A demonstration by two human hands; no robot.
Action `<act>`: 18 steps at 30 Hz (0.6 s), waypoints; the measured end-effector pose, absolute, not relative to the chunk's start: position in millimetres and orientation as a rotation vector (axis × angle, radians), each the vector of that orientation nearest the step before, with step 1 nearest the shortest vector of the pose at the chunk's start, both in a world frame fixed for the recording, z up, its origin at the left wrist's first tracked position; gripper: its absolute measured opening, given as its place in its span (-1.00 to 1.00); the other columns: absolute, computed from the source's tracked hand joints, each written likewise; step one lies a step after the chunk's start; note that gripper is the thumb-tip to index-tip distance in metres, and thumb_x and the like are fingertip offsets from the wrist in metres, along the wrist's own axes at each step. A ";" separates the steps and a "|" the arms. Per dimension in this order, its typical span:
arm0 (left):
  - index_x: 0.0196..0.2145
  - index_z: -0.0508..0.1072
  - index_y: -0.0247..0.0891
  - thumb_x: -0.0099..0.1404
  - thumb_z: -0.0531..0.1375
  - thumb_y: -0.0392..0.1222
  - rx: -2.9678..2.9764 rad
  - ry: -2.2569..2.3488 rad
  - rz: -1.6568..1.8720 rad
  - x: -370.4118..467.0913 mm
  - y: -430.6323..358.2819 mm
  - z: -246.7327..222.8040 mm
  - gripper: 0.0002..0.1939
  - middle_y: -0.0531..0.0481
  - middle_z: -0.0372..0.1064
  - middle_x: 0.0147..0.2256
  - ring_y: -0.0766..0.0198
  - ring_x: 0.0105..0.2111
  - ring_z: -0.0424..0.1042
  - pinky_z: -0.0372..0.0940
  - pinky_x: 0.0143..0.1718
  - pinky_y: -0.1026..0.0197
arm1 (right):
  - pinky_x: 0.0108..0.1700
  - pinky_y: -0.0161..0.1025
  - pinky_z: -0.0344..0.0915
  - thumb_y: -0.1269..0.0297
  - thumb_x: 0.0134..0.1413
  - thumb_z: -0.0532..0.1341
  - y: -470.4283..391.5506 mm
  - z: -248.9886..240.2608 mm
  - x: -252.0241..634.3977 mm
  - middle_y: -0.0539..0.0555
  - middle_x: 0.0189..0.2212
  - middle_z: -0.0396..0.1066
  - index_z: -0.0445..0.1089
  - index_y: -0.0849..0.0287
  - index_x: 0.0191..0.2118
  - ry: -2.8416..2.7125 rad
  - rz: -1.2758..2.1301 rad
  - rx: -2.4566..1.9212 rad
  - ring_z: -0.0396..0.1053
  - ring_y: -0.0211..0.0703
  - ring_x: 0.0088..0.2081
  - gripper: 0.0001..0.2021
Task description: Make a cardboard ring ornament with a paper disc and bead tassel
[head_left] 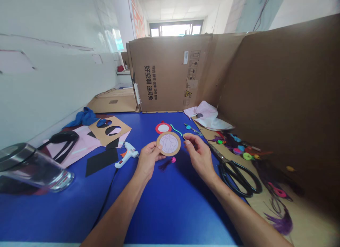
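My left hand (150, 157) grips the left edge of a round brown cardboard disc (170, 144), whose pale centre has purple lines. To its right, my right hand (198, 151) pinches a small tan piece (188, 136), mostly hidden by the fingers. The disc and the small piece are apart. Just beyond the disc lies a red ring with a white centre (163, 128), with a green strip (176, 129) beside it. A pink bead (173, 160) with a dark tassel rests on the blue table below the disc.
On the left are a white glue gun (127, 156), cut cardboard (111, 130), black sheets (102, 161) and a glass jar (34, 167). Black-handled scissors (236, 172), several beads and tassels (281, 218) lie on the right. Tall cardboard walls (170, 77) stand behind.
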State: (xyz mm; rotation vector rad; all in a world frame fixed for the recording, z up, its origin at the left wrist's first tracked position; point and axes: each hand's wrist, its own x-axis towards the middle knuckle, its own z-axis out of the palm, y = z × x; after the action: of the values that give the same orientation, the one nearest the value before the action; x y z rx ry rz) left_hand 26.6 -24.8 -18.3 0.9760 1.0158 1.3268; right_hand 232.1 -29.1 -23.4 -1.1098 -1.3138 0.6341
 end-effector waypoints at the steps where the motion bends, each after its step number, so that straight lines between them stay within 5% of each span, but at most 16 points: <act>1: -0.26 0.63 -0.30 0.12 0.55 0.15 0.986 1.016 1.327 26.5 -24.7 -18.5 -0.53 -0.11 0.65 -0.33 0.21 -0.36 0.62 0.54 -0.28 0.22 | -0.05 -0.06 0.48 0.00 0.42 0.25 -31.8 -21.4 231.2 0.17 0.01 0.60 0.56 0.06 0.00 -1.354 0.582 -1.108 0.54 0.03 -0.06 -0.72; 18: -0.14 0.67 -0.25 0.37 0.40 0.12 1.357 1.084 1.313 27.8 -22.8 -27.1 -0.64 -0.09 0.70 -0.26 0.12 -0.29 0.68 0.58 -0.13 0.13 | 0.06 0.04 0.47 0.35 0.43 0.28 -35.5 -22.9 228.7 0.19 0.03 0.54 0.51 0.04 0.12 -1.569 0.209 -1.037 0.49 0.06 0.04 -0.77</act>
State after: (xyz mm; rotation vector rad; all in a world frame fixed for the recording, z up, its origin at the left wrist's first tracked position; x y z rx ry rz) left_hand 27.8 -22.8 -27.1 1.3571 1.0841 1.3129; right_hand 228.7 -35.5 -22.9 -1.0375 -1.5687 0.2093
